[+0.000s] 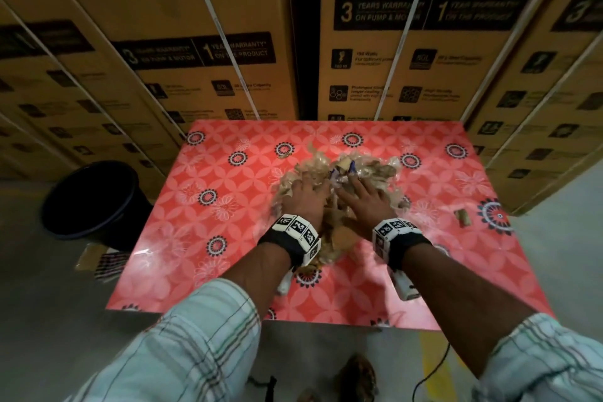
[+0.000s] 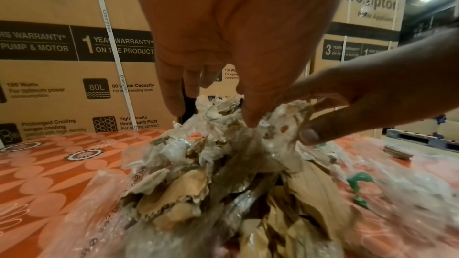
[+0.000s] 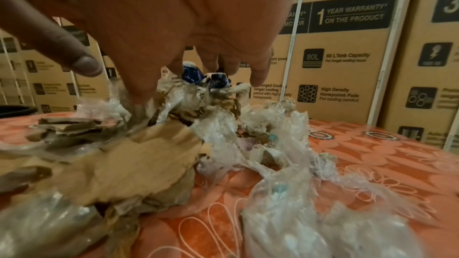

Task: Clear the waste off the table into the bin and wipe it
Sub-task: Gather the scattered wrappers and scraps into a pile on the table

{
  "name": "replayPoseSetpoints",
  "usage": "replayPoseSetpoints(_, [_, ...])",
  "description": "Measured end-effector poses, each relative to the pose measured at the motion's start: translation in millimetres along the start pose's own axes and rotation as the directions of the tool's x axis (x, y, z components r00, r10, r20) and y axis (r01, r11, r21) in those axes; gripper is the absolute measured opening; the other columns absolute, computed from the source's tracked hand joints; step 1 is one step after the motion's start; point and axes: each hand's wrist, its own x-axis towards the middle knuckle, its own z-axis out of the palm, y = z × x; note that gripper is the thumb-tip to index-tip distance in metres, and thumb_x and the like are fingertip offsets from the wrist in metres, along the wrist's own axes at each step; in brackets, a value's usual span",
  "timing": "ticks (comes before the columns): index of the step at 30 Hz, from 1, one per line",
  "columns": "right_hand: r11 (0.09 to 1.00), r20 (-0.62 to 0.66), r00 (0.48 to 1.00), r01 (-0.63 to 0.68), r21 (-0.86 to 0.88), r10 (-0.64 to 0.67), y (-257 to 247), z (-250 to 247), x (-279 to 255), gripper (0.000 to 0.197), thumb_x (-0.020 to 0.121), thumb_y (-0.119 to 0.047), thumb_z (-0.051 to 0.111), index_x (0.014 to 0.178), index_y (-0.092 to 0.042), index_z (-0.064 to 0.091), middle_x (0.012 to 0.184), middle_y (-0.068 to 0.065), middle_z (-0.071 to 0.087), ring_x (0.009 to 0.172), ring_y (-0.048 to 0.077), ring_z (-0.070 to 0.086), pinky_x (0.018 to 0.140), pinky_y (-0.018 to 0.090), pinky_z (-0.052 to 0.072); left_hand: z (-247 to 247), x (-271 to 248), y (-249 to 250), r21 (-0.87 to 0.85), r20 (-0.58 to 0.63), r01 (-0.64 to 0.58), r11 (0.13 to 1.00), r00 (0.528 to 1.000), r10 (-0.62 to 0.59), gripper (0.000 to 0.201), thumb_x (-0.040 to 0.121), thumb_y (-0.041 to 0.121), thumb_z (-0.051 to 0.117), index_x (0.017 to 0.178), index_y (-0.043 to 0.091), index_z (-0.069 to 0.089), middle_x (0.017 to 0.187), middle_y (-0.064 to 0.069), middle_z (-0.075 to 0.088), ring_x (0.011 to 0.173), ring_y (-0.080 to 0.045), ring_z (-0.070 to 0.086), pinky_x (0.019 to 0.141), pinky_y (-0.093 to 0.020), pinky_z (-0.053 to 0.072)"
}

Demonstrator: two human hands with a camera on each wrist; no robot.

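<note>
A heap of waste (image 1: 339,170), made of crumpled clear plastic, torn brown cardboard and a blue wrapper, lies in the middle of the red flower-patterned table (image 1: 228,238). My left hand (image 1: 308,189) lies on the heap's left side and my right hand (image 1: 359,189) on its right side, both palm down. In the left wrist view my left hand (image 2: 213,113) points its straight fingers down into the waste (image 2: 223,164), with the right hand (image 2: 347,95) beside it. The right wrist view shows my right hand (image 3: 161,77) spread over the waste (image 3: 149,154), thumb held out. Neither hand has waste closed in its fingers.
A black bin (image 1: 94,199) stands on the floor off the table's left edge, with flat cardboard under it. A loose cardboard scrap (image 1: 463,218) lies near the right edge and a smaller one (image 1: 283,155) behind the heap. Stacked cartons (image 1: 195,42) wall off the far side.
</note>
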Motion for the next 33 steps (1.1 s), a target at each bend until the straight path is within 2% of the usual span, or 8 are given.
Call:
replayPoseSetpoints(5, [1.0,-0.056,0.998,-0.014,0.017,0.015,0,-13,-25,0.065,0.089,-0.036,0.059,0.145,-0.03,0.028,0.158,0.004,0.015,0.144,0.027,0.014,0.111,0.048,0.023,-3,-20,7,-0.045,-0.025,-0.103,0.994,0.994,0.102,0.048,0.095,0.02,0.045,0.142,0.027,0.039,0.152,-0.012,0.025,0.134,-0.039,0.03,0.102,-0.056,0.041])
replayPoseSetpoints(8, [0.995,-0.085,0.994,-0.066,0.069,0.072,9,-14,-45,0.062,0.089,-0.036,0.059,0.144,-0.028,0.033,0.155,0.005,0.023,0.142,0.027,0.021,0.11,0.047,0.025,1,-20,17,-0.141,-0.067,-0.168,0.976,0.985,0.16,0.045,0.094,0.024,0.049,0.138,0.032,0.045,0.143,-0.009,0.039,0.131,-0.035,0.036,0.104,-0.05,0.04])
replayPoseSetpoints(14, [0.942,-0.041,0.952,-0.295,0.163,0.305,71,-2,-84,0.062,0.089,-0.036,0.057,0.144,-0.026,0.031,0.153,0.006,0.027,0.137,0.03,0.028,0.105,0.047,0.034,14,-7,83,-0.175,-0.158,-0.369,0.913,0.926,0.344,0.04,0.095,0.021,0.048,0.134,0.023,0.05,0.127,-0.009,0.053,0.119,-0.033,0.047,0.098,-0.045,0.044])
replayPoseSetpoints(17, [0.902,0.044,0.913,-0.408,0.137,0.406,114,11,-93,0.061,0.092,-0.036,0.053,0.146,-0.027,0.027,0.154,0.007,0.023,0.138,0.034,0.026,0.109,0.05,0.03,28,8,128,-0.214,-0.088,-0.409,0.887,0.912,0.4,0.043,0.095,0.019,0.047,0.137,0.023,0.048,0.131,-0.007,0.056,0.118,-0.031,0.053,0.094,-0.044,0.048])
replayPoseSetpoints(22, [0.847,0.151,0.866,-0.499,0.181,0.477,176,44,-90,0.057,0.092,-0.024,0.049,0.144,-0.032,0.027,0.156,0.013,0.014,0.138,0.036,0.024,0.103,0.05,0.038,52,38,187,-0.245,0.055,-0.365,0.898,0.92,0.389,0.039,0.096,0.017,0.046,0.134,0.017,0.052,0.134,-0.011,0.052,0.12,-0.033,0.053,0.099,-0.045,0.046])
replayPoseSetpoints(25, [0.83,0.136,0.86,-0.51,0.226,0.491,199,62,-85,0.051,0.089,-0.028,0.051,0.138,-0.031,0.039,0.153,0.018,0.019,0.134,0.038,0.031,0.1,0.049,0.042,64,48,204,-0.248,0.071,-0.339,0.908,0.928,0.366,0.04,0.095,0.017,0.045,0.134,0.019,0.052,0.131,-0.009,0.053,0.118,-0.032,0.052,0.096,-0.047,0.047])
replayPoseSetpoints(29, [0.82,0.107,0.864,-0.502,0.274,0.493,215,70,-70,0.041,0.09,-0.019,0.05,0.128,-0.004,0.051,0.128,0.021,0.049,0.112,0.04,0.049,0.093,0.04,0.043,66,59,201,-0.265,0.084,-0.294,0.918,0.942,0.326,0.043,0.093,0.017,0.048,0.136,0.018,0.051,0.133,-0.009,0.052,0.122,-0.031,0.049,0.101,-0.042,0.044])
replayPoseSetpoints(33, [0.857,-0.116,0.949,-0.206,0.473,0.293,208,50,-52,0.036,0.074,0.006,0.059,0.11,0.008,0.064,0.1,0.029,0.063,0.086,0.044,0.062,0.078,0.041,0.051,53,64,185,-0.276,0.029,-0.254,0.927,0.962,0.272,0.039,0.094,0.02,0.048,0.132,0.02,0.054,0.131,-0.006,0.051,0.119,-0.029,0.05,0.098,-0.042,0.045])
